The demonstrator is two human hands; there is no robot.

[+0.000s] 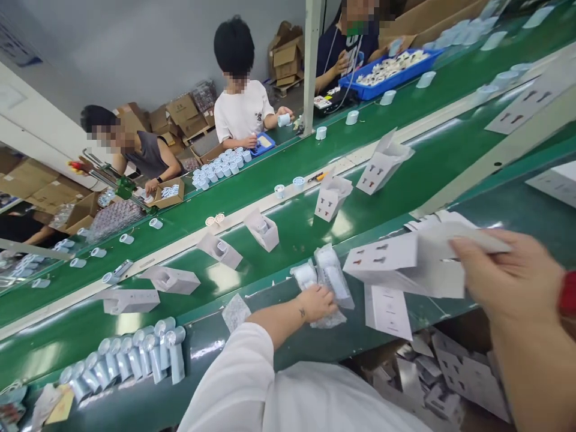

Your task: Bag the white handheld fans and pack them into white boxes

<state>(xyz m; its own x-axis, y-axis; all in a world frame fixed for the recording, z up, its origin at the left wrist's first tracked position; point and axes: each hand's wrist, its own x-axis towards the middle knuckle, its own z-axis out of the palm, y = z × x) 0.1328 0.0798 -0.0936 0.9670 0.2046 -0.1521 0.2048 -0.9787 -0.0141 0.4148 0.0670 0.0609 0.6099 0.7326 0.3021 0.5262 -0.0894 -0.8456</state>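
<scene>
**Q:** What is your right hand (504,276) doing?

**A:** You pinch a white die-cut card (382,258) above the belt, clear of the bags.

**Q:** Your left hand (315,303)?

**A:** Palm down on a clear plastic bag (330,282), apparently steadying it on the green conveyor (270,336). Whether it grasps cannot be told.

A loose white cloth sleeve (229,378) covers the upper left arm, a small dark tattoo (302,312) marks the left forearm (281,321), and a red wristband (567,294) circles the right wrist (546,318).
</scene>
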